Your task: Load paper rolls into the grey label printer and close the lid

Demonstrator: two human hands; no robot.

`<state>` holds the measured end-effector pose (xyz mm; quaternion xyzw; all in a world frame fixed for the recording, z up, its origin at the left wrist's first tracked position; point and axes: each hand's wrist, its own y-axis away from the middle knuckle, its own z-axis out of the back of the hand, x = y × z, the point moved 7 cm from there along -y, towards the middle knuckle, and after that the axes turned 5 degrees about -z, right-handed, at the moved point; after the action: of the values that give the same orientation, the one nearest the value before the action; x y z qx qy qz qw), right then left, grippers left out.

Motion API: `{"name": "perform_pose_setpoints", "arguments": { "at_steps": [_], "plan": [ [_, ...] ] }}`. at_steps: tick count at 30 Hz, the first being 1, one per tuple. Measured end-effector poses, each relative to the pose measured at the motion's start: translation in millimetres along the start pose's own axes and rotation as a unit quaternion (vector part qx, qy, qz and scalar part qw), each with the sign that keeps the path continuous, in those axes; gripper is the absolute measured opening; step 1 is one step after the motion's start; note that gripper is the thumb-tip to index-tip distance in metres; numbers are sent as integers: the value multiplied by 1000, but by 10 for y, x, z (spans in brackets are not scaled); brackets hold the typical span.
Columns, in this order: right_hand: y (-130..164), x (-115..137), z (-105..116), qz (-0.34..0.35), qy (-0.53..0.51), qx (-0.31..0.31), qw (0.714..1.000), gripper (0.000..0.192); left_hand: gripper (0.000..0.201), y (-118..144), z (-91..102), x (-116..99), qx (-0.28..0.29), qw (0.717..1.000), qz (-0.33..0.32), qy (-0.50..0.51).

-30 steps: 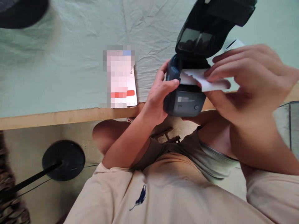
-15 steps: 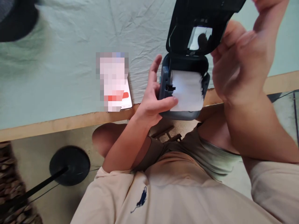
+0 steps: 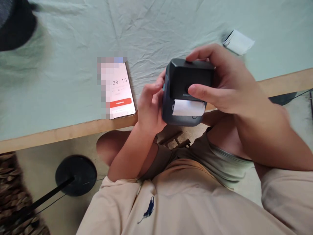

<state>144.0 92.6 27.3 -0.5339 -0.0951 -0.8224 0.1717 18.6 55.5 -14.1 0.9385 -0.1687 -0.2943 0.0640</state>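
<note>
A dark portable label printer (image 3: 188,76) is held above the table's near edge, its lid closed. White paper (image 3: 188,108) sticks out from the slot at the lid's lower edge. My left hand (image 3: 153,104) grips the printer's left side, with some fingers hidden behind it. My right hand (image 3: 227,81) is wrapped over the lid, thumb on its front and fingers at its far edge. Left of the printer, a phone (image 3: 119,91) with a lit timer screen lies on the cloth, partly covered by pixel blur.
A pale green cloth (image 3: 73,75) covers the wooden-edged table. A small white piece with a dark edge (image 3: 239,42) lies at the far right. At the upper left is a dark round object (image 3: 16,24). A black round stand base (image 3: 76,176) is on the floor.
The printer's lid has swung down shut over the paper roll, leaving only a strip of paper outside. My right hand has moved down and left onto the lid; my left thumb has left the paper.
</note>
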Motion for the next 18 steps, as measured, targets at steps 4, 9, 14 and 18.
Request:
{"name": "perform_pose_setpoints", "arguments": {
  "at_steps": [4, 9, 14, 18],
  "plan": [
    [8, 36, 12, 1, 29, 7, 1000, 43, 19, -32, 44, -11, -30, 999, -2, -14],
    [52, 108, 10, -9, 51, 15, 999, 42, 26, -29, 76, -14, -68, 998, -8, -16],
    [85, 224, 0, 26, 58, 15, 998, 40, 29, -33, 97, -22, -79, 997, -11, -24],
    [75, 162, -6, 20, 64, 14, 998, 39, 30, -48, 60, -16, -37, 999, -21, 10]
  ]
}}
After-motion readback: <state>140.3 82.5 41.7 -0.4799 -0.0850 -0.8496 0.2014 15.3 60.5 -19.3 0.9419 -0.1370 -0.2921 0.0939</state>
